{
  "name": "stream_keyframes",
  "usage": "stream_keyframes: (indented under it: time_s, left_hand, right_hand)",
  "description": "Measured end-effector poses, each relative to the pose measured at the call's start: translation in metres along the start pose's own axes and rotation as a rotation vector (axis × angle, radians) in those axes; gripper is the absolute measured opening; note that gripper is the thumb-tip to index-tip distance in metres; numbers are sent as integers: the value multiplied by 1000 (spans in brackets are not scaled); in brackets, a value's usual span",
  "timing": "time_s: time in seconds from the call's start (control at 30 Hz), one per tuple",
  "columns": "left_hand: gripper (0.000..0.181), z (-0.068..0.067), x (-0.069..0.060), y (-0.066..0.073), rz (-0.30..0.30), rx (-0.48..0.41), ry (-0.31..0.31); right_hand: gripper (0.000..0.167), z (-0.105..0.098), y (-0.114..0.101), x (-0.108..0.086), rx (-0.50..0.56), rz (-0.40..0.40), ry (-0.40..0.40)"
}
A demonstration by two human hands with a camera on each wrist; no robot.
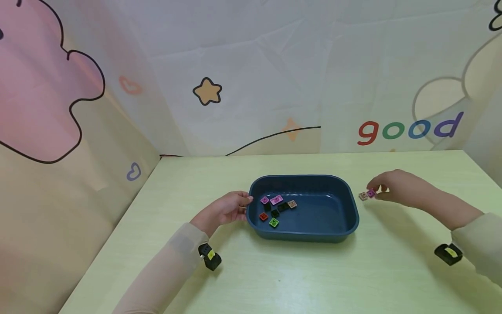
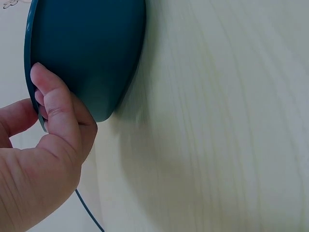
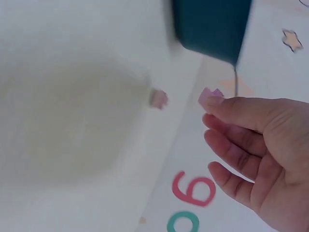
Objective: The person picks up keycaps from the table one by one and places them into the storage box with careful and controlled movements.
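A dark blue plastic basin (image 1: 313, 237) stands on the table, with several small toy bricks gathered in its left half: pink, black, tan, an orange-red brick (image 1: 263, 216) and a lime green brick (image 1: 274, 222). My left hand (image 1: 231, 207) grips the basin's left rim; the left wrist view shows the thumb on one side of the rim (image 2: 30, 53) and the fingers on the other. To the right of the basin, my right hand (image 1: 396, 187) pinches a pink-purple brick (image 3: 208, 98) between thumb and forefinger. A pale pink-beige brick (image 3: 158, 98) lies on the table just left of those fingertips.
The pale wood-grain table (image 1: 274, 279) runs back to a printed cloth backdrop (image 1: 251, 65) bearing a star and the word "good". Another cloth wall (image 1: 98, 183) borders the table on the left. Both wrists carry a small black camera (image 1: 448, 254).
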State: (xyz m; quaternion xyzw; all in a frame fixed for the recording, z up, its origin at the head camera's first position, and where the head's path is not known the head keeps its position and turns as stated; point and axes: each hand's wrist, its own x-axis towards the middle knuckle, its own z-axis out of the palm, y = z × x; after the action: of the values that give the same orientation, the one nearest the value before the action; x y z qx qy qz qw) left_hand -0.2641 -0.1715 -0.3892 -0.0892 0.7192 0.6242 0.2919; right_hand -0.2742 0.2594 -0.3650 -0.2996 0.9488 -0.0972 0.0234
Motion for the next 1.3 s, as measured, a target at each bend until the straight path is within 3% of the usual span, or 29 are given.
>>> stream_keyframes:
  time_s: [0.17, 0.7, 1.3]
  left_hand:
    - [15, 0, 0, 0, 0, -1, 2]
    - [16, -1, 4, -3, 1, -9, -5]
    - [19, 1, 3, -2, 0, -5, -12]
  right_hand:
    - [21, -16, 6, -6, 16, 64, 41]
    - [24, -39, 5, -10, 107, 140, 5]
    - [28, -69, -20, 16, 96, 100, -32]
